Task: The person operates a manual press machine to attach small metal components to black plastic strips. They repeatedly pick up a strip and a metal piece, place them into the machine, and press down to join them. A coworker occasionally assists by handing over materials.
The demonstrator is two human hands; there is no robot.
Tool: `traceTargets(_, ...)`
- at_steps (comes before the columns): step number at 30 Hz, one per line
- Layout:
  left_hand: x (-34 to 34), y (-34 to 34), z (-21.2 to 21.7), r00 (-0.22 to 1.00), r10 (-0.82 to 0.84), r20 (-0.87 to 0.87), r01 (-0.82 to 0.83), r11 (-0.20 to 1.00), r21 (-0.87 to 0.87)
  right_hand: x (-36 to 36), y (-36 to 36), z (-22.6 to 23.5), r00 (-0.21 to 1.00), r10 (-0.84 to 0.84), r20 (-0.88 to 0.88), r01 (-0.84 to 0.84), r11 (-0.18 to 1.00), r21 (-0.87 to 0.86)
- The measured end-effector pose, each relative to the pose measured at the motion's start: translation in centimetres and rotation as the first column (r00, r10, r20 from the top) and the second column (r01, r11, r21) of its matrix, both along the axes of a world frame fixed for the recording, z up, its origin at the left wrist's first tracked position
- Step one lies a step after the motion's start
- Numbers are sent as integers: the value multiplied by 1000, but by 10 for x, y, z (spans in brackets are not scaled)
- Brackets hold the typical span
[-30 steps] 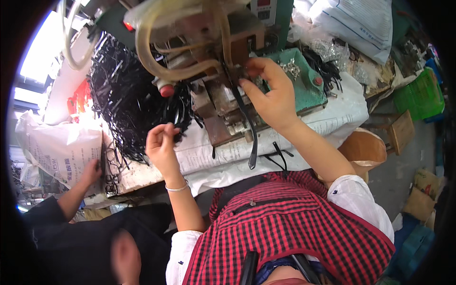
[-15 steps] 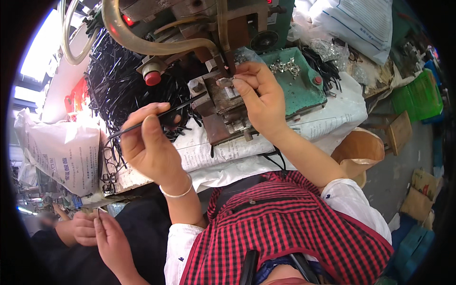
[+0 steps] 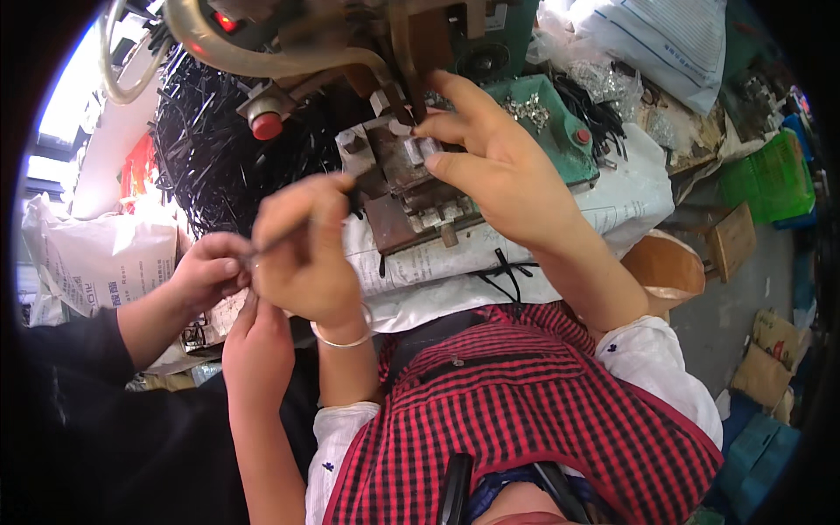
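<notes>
My left hand [image 3: 306,249], with a bracelet at its wrist, is smeared by motion and closed around a thin black strip [image 3: 282,238]. The strip's lower end lies beside a co-worker's fingers; whether they touch it I cannot tell. My right hand [image 3: 507,162] is over the metal fixture [image 3: 385,162] of a bench machine, thumb and fingers apart. Its thumb rests by a small bright metal block [image 3: 422,150], and its fingertips are close to the machine's upright jaws [image 3: 408,92]. I see nothing held in it.
A co-worker's hands [image 3: 210,271] are close to my left hand. Black strips [image 3: 219,149] are heaped behind. A red button [image 3: 267,125] sticks out left of the fixture. A green tray [image 3: 573,162] with small metal parts stands at right, and a hose [image 3: 254,61] arches above.
My left hand has moved right and slightly down with the strip. My right hand's fingers have spread at the fixture. The co-worker's hands have come up beside my left hand.
</notes>
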State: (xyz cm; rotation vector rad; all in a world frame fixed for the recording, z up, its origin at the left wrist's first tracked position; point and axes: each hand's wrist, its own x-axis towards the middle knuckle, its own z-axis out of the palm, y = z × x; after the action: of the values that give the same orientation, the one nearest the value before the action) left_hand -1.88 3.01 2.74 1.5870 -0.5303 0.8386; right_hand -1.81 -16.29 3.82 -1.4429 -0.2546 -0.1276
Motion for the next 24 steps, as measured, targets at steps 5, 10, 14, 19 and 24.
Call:
traceTargets(5,-61,-2,-51,976,-92,197,-9,888,459,-3,-34,-22,927,-220,305,335,850,-406)
traceTargets(10,-122,24,-94,982,-125,-142,187,764,618,-78,-58,-87,865,-136,483,391,787,-477)
traceTargets(14,-143,38,-122,865,24,-501,405,557,725,-101,-18,-182,907,415,76,-314,784,-536)
traceTargets(19,-173,37,-141,799,55,-598,459,586,668,-73,48,-253,773,632,-52,-434,468,-770)
traceTargets(24,-176,8,-135,779,63,-624,486,567,665,-73,5,-262,774,630,-62,-315,298,-901)
